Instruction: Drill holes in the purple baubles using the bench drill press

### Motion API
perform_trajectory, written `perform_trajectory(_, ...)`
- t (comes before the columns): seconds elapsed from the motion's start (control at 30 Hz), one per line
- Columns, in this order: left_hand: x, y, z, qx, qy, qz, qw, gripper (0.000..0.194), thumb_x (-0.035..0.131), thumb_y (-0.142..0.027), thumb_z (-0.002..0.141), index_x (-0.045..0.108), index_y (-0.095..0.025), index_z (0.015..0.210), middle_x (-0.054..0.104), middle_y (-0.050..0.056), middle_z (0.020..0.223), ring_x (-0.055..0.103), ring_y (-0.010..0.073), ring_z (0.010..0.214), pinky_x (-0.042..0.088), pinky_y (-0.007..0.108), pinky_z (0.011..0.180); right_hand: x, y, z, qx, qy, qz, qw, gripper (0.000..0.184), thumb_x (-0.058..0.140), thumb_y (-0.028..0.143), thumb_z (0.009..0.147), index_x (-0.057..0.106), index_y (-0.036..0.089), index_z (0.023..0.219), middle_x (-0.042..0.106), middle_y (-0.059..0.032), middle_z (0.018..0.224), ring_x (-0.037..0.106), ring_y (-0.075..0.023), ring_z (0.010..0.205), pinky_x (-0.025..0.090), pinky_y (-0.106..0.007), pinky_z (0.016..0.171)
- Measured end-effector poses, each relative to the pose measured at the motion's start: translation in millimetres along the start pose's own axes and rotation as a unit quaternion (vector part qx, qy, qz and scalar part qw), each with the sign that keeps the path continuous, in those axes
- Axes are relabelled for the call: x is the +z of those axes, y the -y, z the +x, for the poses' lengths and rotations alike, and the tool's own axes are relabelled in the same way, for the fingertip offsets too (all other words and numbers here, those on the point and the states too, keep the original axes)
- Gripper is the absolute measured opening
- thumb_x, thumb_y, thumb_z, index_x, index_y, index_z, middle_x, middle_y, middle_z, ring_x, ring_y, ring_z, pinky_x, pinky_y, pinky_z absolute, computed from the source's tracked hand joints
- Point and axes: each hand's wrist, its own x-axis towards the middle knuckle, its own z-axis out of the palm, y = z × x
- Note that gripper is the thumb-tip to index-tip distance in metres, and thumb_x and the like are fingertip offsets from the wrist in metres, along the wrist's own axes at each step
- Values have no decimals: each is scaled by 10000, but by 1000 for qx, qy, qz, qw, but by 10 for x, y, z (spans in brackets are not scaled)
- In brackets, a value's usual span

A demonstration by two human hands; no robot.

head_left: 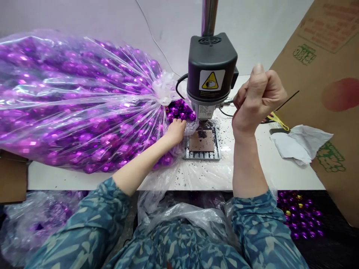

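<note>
Left fingers (180, 121): beside purple beads (179, 110) | right fingers (241, 94): around machine lever (229, 102)

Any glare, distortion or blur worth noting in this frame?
Head view: glare streaks the clear bag and speckles the purple pieces; head view: cardboard at right slants, perhaps partly lens stretch; head view: right hand looks reasonably sharp.

A bulging plastic bag (84, 108) blocks the left, a drill press (212, 56) the middle. Open tabletop (291, 177) fronts the crumpled paper (300, 144).
</note>
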Motion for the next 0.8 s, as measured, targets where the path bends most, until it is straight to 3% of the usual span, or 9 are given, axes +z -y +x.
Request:
perform_trajectory(0.07, 12, 17, 153, -32, 59, 39, 997, 229, 627, -25, 798, 739, -127, 970, 714, 197, 999, 657, 400, 1107, 548, 525, 964, -1, -8, 1, 7, 0, -20, 1000, 570, 547, 630, 903, 225, 247, 631, 265, 76, 475, 233, -36, 421, 234, -284, 462)
perform_trajectory(0.17, 7, -7, 194, -35, 90, 49, 994, 196, 639, -54, 806, 766, -141, 927, 718, 182, 975, 694, 397, 1061, 552, 528, 957, -3, -13, 4, 2, 1, -21, 1000, 583, 541, 660, 890, 218, 248, 633, 261, 76, 472, 229, -33, 417, 235, -282, 457)
perform_trajectory(0.37, -110, 46, 76, -39, 68, 66, 995, 420, 610, -130, 868, 741, -256, 1246, 605, 163, 1310, 734, 339, 1042, 576, 451, 927, 10, 15, -5, -6, -7, -32, 999, 575, 528, 646, 907, 222, 244, 634, 270, 74, 471, 233, -28, 405, 241, -273, 449)
perform_trajectory(0.5, -147, 30, 20, -17, 186, 114, 976, 403, 652, -174, 863, 731, -261, 1248, 657, 161, 1273, 740, 350, 1053, 576, 459, 935, 28, 19, -2, -8, -19, 0, 1000, 575, 563, 647, 882, 236, 251, 624, 275, 80, 452, 223, -27, 384, 220, -277, 419)
perform_trajectory(0.57, -153, -19, 17, -5, 210, 140, 968, 457, 667, -145, 840, 694, -231, 1288, 689, 178, 1251, 728, 367, 1104, 571, 469, 955, 25, 19, -1, -15, -25, 12, 1000, 561, 584, 613, 885, 247, 250, 621, 282, 86, 447, 218, -21, 375, 210, -269, 405)
perform_trajectory(0.67, -178, -73, 17, -13, 177, 143, 974, 425, 638, -117, 857, 683, -190, 1274, 661, 209, 1306, 689, 393, 1188, 546, 510, 1002, 6, 32, -4, -15, -8, 10, 1000, 532, 580, 540, 925, 260, 242, 621, 301, 90, 457, 242, -16, 375, 232, -244, 404)
perform_trajectory(0.73, -221, -72, -4, -35, 99, 93, 990, 412, 605, -125, 890, 667, -189, 1292, 602, 213, 1375, 645, 401, 1245, 523, 538, 1035, -8, 49, -7, -11, 5, 9, 1000, 521, 575, 499, 945, 265, 236, 620, 314, 93, 461, 261, -15, 378, 251, -233, 412)
perform_trajectory(0.8, -289, -59, -53, -51, -10, -41, 998, 444, 606, -153, 912, 623, -201, 1353, 567, 193, 1401, 608, 373, 1279, 505, 532, 1074, -18, 65, -11, -10, 7, 13, 1000, 517, 583, 484, 946, 273, 233, 616, 323, 96, 459, 272, -16, 378, 258, -233, 416)
